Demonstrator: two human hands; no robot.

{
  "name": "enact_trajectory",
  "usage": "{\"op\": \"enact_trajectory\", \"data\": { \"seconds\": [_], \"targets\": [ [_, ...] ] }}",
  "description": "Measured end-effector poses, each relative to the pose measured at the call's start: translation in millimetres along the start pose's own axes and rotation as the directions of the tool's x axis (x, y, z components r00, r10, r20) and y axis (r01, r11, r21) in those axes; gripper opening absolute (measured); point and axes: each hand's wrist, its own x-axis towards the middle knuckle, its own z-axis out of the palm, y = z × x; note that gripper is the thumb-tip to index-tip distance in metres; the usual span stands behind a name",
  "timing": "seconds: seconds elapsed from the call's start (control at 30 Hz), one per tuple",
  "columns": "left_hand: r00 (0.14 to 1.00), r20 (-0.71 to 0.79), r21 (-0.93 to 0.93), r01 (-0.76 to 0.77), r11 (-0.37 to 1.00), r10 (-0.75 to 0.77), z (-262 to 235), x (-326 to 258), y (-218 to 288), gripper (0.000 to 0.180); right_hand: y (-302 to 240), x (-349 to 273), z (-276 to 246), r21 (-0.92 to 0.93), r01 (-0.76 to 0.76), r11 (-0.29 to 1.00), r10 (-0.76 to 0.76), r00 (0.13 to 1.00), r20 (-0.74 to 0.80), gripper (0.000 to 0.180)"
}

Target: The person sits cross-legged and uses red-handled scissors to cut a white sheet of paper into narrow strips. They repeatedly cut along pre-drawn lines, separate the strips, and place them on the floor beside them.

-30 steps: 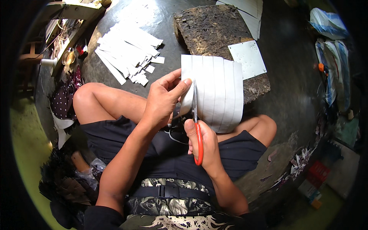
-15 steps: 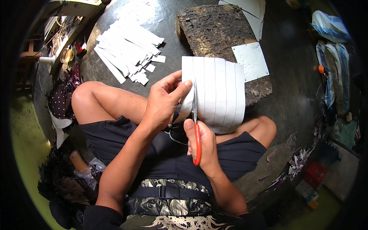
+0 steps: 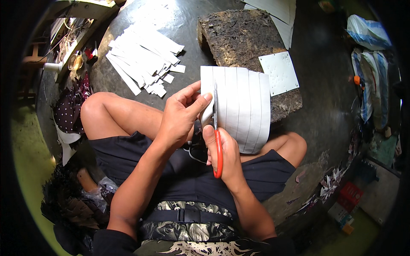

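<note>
A white sheet ruled with several dark lines is held up over my lap. My left hand pinches its left edge, thumb on top. In my right hand are scissors with red handles, fingers wrapped through the loops. Their blades lie on the sheet along the leftmost line, pointing away from me. Below my left thumb, the strip beside the blades curls away from the rest. Whether the sheet is paper or thin card, I cannot tell.
Cut white strips lie in a loose pile on the dark floor, far left. A rough wooden block stands ahead, with a small pitted white sheet on it. More white sheets lie behind. Scraps lie at right.
The scissors have moved slightly farther along the line, away from me. The sheet has shifted a little left and toward me; my left hand keeps its pinch.
</note>
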Motion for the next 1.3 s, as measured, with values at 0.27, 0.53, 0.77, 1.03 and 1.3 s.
{"op": "enact_trajectory", "data": {
  "seconds": [0.27,0.53,0.77,1.03,1.3],
  "targets": [
    [0.998,0.044,-0.079,0.039,0.996,-0.035,-12.8,7.6,-5.4,0.05,-13.3,-2.9,-1.5,0.168,-0.156,0.973,0.141,0.985,0.096,0.07],
    [0.997,0.063,-0.052,0.038,0.998,-0.034,-11.2,4.2,1.8,0.051,-19.0,1.5,-0.9,0.123,-0.154,0.981,0.145,0.986,0.077,0.07],
    [0.997,-0.039,-0.058,0.066,0.996,-0.069,-7.9,8.6,8.7,0.049,-18.9,0.7,0.8,0.15,-0.162,0.975,0.15,0.985,0.083,0.07],
    [0.999,-0.036,0.032,-0.006,0.999,0.007,-9.4,15.2,5.3,0.049,-18.2,0.5,2.7,0.168,-0.164,0.972,0.152,0.985,0.08,0.068],
    [1.0,-0.01,-0.033,-0.018,0.999,0.018,-12.6,17.0,1.8,0.048,-24.6,-4.7,1.6,0.175,-0.182,0.967,0.172,0.982,0.073,0.069]
  ]
}}
